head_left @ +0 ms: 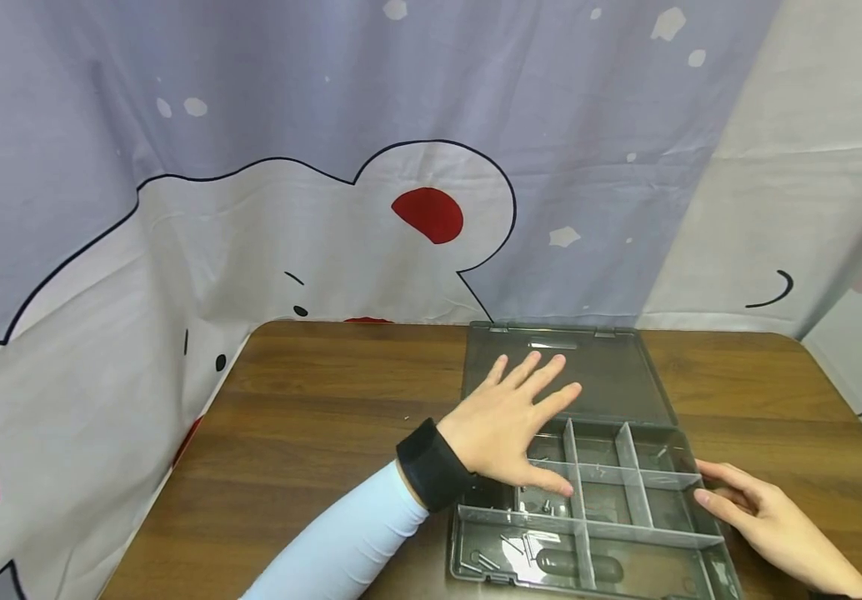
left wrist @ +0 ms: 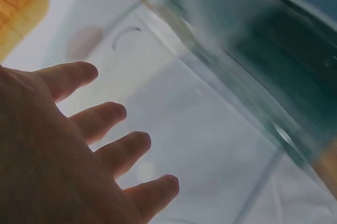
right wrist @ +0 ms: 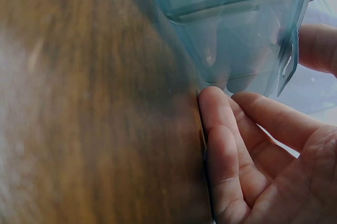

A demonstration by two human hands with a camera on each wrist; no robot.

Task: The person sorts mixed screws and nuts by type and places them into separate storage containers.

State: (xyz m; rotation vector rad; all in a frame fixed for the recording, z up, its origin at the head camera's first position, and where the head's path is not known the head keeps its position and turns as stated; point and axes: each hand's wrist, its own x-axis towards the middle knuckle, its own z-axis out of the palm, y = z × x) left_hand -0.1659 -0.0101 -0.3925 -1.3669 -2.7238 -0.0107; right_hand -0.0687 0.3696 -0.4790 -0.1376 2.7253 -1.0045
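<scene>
A grey see-through compartment box (head_left: pixel 652 533) lies on the table with its lid (head_left: pixel 611 375) folded back, away from me. Over its left part my left hand (head_left: pixel 502 425) is held with the fingers spread and nothing in them. In the left wrist view the fingers (left wrist: pixel 131 148) point out freely, apart from the plastic. Small metal screws (head_left: pixel 485 560) lie in the front left compartment, and a few more pieces sit under the left thumb. At the box's right side rests my right hand (head_left: pixel 764 521). Its fingertips (right wrist: pixel 213 100) touch the side wall, with the thumb by the rim.
The brown wooden table (head_left: pixel 311 417) runs to both sides of the box. Behind it hangs a patterned cloth (head_left: pixel 266 233) in white and lilac, close to the table's back edge. Thin dividers (head_left: pixel 637 487) split the box into several compartments.
</scene>
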